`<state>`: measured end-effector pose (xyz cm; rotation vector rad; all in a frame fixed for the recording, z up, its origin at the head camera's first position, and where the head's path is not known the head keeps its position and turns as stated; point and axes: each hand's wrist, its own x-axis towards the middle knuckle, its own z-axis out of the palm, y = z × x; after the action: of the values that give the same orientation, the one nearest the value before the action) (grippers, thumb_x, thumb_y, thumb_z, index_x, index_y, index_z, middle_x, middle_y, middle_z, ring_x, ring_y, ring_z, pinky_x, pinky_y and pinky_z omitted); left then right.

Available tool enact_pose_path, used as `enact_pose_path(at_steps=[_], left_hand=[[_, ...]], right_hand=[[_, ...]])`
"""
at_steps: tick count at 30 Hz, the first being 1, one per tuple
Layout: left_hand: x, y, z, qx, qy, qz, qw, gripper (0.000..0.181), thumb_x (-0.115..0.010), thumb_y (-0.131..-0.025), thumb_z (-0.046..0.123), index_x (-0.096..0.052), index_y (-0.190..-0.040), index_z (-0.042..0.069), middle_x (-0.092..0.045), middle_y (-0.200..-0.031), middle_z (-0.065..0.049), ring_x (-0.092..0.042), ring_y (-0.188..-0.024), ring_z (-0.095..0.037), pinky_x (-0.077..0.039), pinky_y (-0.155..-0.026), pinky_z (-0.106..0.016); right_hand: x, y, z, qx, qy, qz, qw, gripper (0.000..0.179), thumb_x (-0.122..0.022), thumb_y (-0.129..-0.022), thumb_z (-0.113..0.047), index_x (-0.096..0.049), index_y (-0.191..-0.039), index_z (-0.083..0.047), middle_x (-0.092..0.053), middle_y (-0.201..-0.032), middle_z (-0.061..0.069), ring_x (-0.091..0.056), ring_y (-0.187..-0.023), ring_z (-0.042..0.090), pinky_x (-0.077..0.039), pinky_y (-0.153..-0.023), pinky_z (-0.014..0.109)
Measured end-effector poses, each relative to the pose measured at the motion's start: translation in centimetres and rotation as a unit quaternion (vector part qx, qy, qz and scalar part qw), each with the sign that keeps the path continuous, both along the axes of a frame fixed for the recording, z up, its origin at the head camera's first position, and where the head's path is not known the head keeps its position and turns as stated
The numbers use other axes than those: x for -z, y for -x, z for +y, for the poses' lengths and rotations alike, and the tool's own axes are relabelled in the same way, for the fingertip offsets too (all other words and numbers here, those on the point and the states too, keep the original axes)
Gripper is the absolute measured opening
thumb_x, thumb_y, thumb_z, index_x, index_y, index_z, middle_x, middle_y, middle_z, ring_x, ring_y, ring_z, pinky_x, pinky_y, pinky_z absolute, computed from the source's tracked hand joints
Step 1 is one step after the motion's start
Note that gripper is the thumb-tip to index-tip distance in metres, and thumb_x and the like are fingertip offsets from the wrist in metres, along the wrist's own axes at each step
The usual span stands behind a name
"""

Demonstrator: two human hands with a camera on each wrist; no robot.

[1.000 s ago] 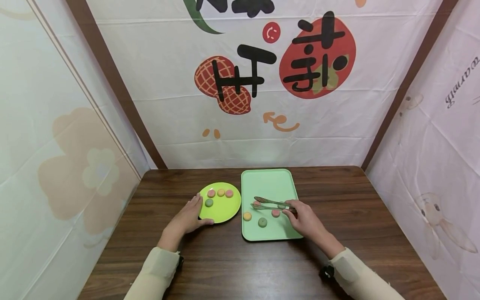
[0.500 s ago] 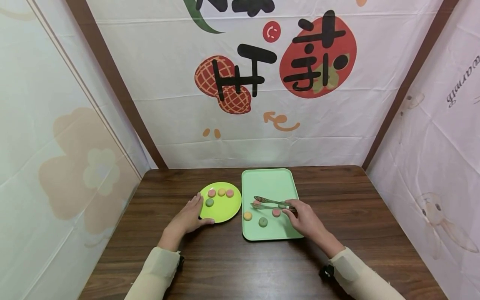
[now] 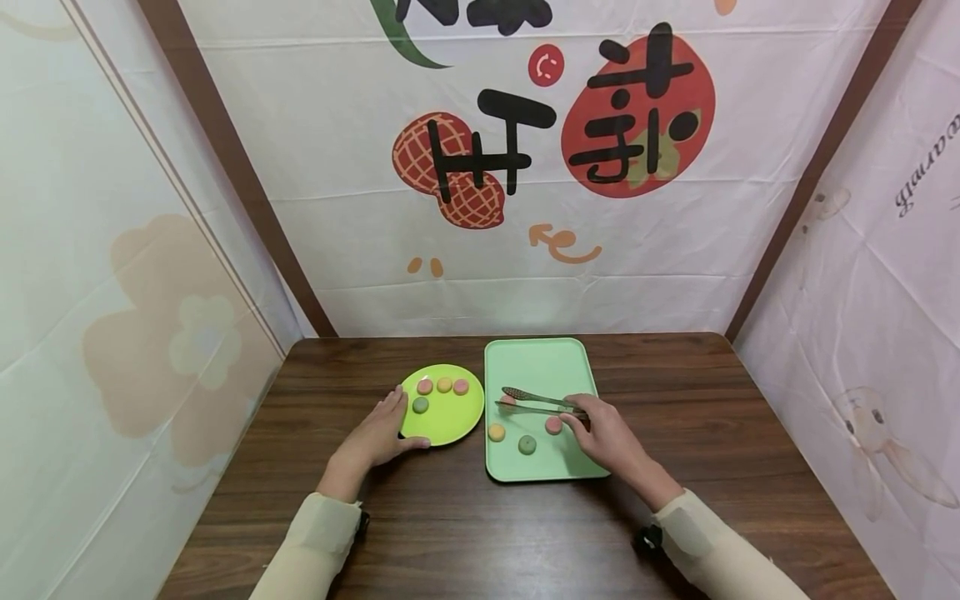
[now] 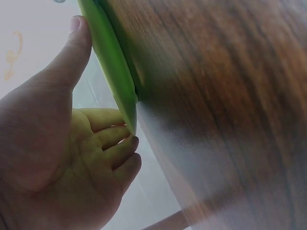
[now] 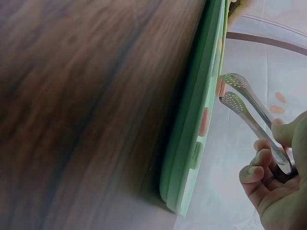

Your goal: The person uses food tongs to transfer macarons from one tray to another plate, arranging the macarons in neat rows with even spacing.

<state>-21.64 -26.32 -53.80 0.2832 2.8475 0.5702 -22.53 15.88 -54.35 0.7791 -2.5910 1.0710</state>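
My left hand (image 3: pixel 378 433) rests at the left rim of the lime-green plate (image 3: pixel 459 429). Its thumb and fingertips touch that rim in the left wrist view, the fingers only slightly bent. Two pink macarons, a yellow macaron (image 3: pixel 445 385) and a green macaron (image 3: pixel 420 405) lie on the plate. My right hand (image 3: pixel 603 433) holds metal tongs (image 3: pixel 536 397) over the mint-green tray (image 3: pixel 536 362). The perforated tips stand apart, on either side of a pink macaron (image 3: pixel 507 401). Nearer me on the tray are a yellow macaron (image 3: pixel 497 432), a green macaron (image 3: pixel 527 444) and another pink macaron (image 3: pixel 553 425).
Plate and tray stand side by side on a dark wooden table (image 3: pixel 480 533), the plate on the left. A white printed cloth (image 3: pixel 345 217) rises behind the table's back edge. Similar cloth panels (image 3: pixel 892 333) flank both sides.
My right hand and the tongs have shifted slightly left and away from me, towards the pink macaron. A green macaron near the right fingers is now hidden. My left hand has stayed at the plate.
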Motion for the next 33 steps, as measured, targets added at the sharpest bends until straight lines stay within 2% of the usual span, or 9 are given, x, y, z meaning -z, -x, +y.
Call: enact_pose_path(at_steps=[4, 13, 18, 24, 33], left_hand=[[-0.1, 0.0, 0.1, -0.003, -0.001, -0.004, 1.0, 0.114, -0.076, -0.097, 0.056, -0.018, -0.165, -0.014, -0.011, -0.175, -0.032, -0.015, -0.163, -0.045, -0.02, -0.132, -0.057], [-0.3, -0.1, 0.1, -0.004, -0.001, -0.007, 1.0, 0.114, -0.076, -0.096, 0.058, -0.019, -0.165, -0.014, -0.011, -0.175, -0.032, -0.015, -0.163, -0.046, -0.019, -0.132, -0.058], [0.2, 0.1, 0.0, 0.001, 0.002, -0.003, 1.0, 0.115, -0.076, -0.096, 0.058, -0.018, -0.165, -0.015, -0.01, -0.175, -0.032, -0.015, -0.163, -0.045, -0.019, -0.133, -0.057], [0.2, 0.1, -0.1, 0.002, 0.005, 0.001, 1.0, 0.114, -0.076, -0.096, 0.057, -0.019, -0.165, -0.014, -0.01, -0.175, -0.032, -0.015, -0.163, -0.044, -0.018, -0.133, -0.056], [0.0, 0.1, 0.0, 0.002, 0.012, -0.001, 0.9999, 0.113, -0.075, -0.097, 0.057, -0.019, -0.165, -0.014, -0.01, -0.175, -0.032, -0.016, -0.163, -0.045, -0.019, -0.133, -0.057]], right_hand=[[-0.1, 0.2, -0.4, -0.006, 0.004, -0.001, 1.0, 0.03, -0.075, -0.103, -0.014, -0.072, -0.127, 0.004, -0.075, -0.114, 0.019, -0.073, -0.088, 0.018, -0.063, -0.073, 0.037], [-0.4, 0.6, -1.4, -0.014, 0.012, -0.012, 0.9998, 0.031, -0.073, -0.105, -0.014, -0.071, -0.13, 0.003, -0.075, -0.119, 0.02, -0.076, -0.092, 0.021, -0.065, -0.077, 0.039], [-0.4, 0.9, -2.2, -0.019, 0.009, -0.025, 0.9995, 0.034, -0.071, -0.107, -0.019, -0.07, -0.133, 0.003, -0.074, -0.124, 0.02, -0.076, -0.098, 0.022, -0.065, -0.084, 0.043], [-0.6, 1.0, -3.2, -0.031, 0.011, -0.04, 0.9987, 0.037, -0.068, -0.109, -0.021, -0.068, -0.136, 0.005, -0.074, -0.117, 0.017, -0.075, -0.09, 0.016, -0.065, -0.079, 0.039], [-0.5, 1.4, -4.9, -0.052, 0.02, -0.032, 0.9979, 0.034, -0.07, -0.107, -0.016, -0.068, -0.133, 0.006, -0.073, -0.121, 0.023, -0.076, -0.097, 0.025, -0.066, -0.081, 0.04]])
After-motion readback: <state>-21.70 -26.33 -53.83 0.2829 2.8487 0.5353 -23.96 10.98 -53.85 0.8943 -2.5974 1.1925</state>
